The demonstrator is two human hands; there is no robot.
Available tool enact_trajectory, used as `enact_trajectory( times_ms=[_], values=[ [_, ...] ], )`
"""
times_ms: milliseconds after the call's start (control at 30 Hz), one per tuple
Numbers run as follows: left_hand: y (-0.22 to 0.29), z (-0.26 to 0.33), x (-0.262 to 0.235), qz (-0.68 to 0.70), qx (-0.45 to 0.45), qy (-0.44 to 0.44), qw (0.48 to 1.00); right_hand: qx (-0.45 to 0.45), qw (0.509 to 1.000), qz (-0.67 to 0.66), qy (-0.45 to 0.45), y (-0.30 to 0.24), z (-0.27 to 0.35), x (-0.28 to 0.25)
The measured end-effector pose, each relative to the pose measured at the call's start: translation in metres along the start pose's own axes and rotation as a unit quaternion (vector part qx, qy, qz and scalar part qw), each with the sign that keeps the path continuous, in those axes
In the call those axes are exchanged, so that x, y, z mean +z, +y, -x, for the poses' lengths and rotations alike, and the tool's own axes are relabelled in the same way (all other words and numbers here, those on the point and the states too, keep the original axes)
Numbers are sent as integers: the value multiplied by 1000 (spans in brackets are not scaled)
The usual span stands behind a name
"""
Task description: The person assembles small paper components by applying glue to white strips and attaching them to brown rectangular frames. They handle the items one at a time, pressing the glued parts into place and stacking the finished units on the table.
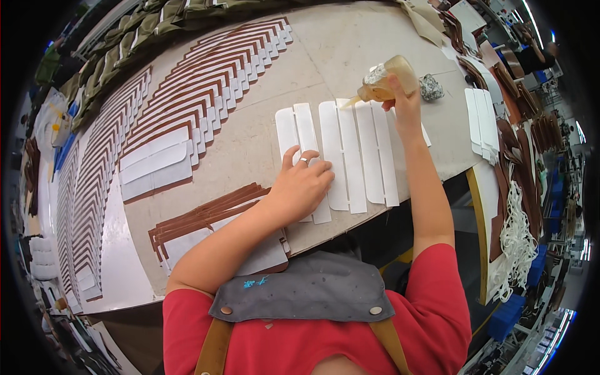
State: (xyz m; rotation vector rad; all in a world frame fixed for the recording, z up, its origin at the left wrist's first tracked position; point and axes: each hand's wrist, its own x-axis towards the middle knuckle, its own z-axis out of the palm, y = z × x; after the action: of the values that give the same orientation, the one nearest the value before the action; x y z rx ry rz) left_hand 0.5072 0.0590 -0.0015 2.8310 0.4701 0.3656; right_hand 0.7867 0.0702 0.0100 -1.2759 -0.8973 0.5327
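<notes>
My right hand (405, 106) grips a squeeze bottle (399, 70) of amber liquid. The bottle tips over to the left, and its narrow nozzle points down at the top ends of white panels (351, 159). These long strips lie side by side on the table, with thin slits between them. Against the leftmost white panel (286, 128) rests my left hand (301, 186), fingers spread and lightly bent, with a ring on one finger. Under my left forearm lies a fanned stack of brown-edged pieces (206, 219) with white faces.
Long overlapping rows of brown-and-white pieces (206, 81) cover the left of the table (325, 44). A crumpled silvery lump (431, 87) sits right of the bottle. White panels (480, 122), brown strips and tangled white cords (515, 237) are at the right. Olive fabric (144, 31) lies along the far left edge.
</notes>
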Motion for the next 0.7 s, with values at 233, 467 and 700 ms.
enact_trajectory(
  times_ms=[233,467,700],
  values=[
    [1,-1,1,2,-2,-2,1000,74,996,13,-40,-18,47,-13],
    [2,-1,-1,-1,-7,-13,1000,103,989,10,-109,-36,104,-30],
    [2,-1,-2,-11,-5,-24,1000,-13,972,53,-227,-70,131,-29]
  ],
)
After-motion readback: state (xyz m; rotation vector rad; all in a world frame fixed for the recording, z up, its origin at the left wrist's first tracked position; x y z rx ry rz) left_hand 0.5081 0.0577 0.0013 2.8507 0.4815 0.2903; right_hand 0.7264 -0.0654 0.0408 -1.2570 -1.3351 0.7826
